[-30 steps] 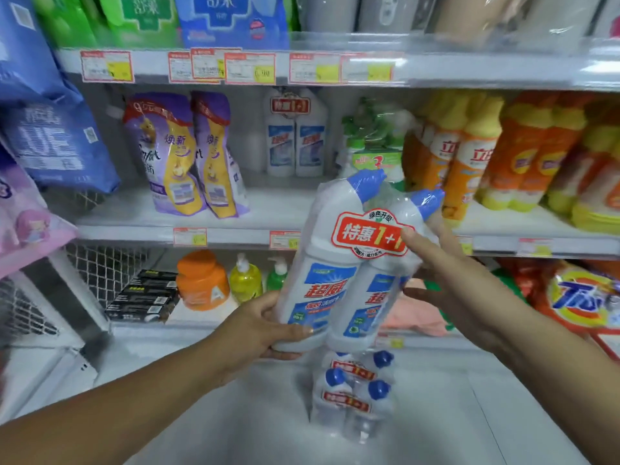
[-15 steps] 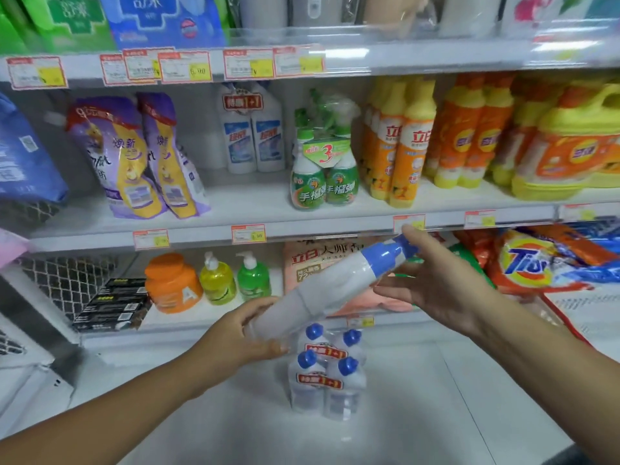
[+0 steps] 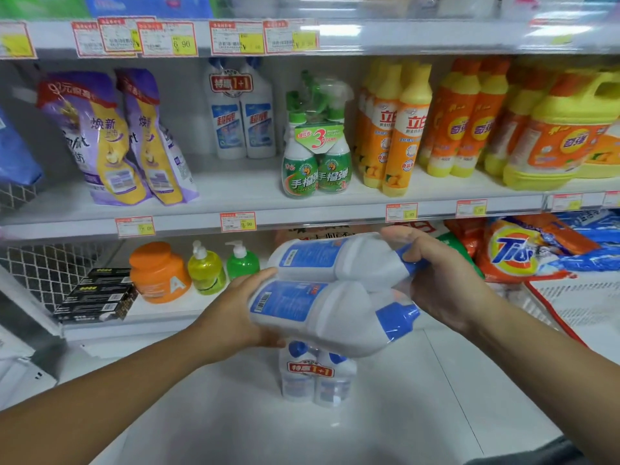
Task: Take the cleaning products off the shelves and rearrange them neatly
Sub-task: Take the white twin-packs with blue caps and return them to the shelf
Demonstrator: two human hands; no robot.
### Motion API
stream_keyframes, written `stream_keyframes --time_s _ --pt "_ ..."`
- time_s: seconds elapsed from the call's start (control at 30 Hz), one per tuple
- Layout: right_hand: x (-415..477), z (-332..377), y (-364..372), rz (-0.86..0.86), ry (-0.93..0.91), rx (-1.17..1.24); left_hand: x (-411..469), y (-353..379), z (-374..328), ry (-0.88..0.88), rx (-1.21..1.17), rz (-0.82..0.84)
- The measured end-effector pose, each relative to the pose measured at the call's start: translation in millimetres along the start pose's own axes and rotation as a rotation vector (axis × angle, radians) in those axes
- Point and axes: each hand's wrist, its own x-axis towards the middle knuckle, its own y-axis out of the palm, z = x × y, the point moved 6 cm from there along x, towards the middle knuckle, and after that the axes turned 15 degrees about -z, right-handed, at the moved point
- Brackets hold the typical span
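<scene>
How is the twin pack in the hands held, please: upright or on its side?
On its side: the twin pack lies across, caps at the right hand, bases in the left hand.

Tide on orange detergent bag (image 3: 513,255)

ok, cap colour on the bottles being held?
Blue caps on the white bottles; head view.

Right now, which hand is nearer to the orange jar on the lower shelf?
Left. The left hand grips the base of the twin-pack, right of the orange jar; the right hand holds its cap end, farther right.
</scene>
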Motion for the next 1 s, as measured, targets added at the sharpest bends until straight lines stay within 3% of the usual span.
stream_keyframes --time_s 0.3,0.43,0.53,0.67,0.9,1.0 --pt "5 -5 0 0.042 -0.010 -0.038 -3 3 -2 -0.057 -0.132 0.070" --pt "10 -7 -4 0.183 0.084 -0.008 -1 2 7 -0.100 -0.175 0.145" --pt "8 1 -5 0.246 0.027 -0.193 -3 1 10 -0.161 -0.242 0.212" --pt "8 15 -5 0.169 -0.221 -0.517 -9 -7 18 -0.293 -0.370 0.297" --pt "1 9 33 0.033 -0.277 -0.436 -19 -18 19 -0.382 -0.312 0.251" --pt "-1 -5 56 0.029 -0.292 -0.502 -15 -36 19 -0.344 -0.376 0.140"
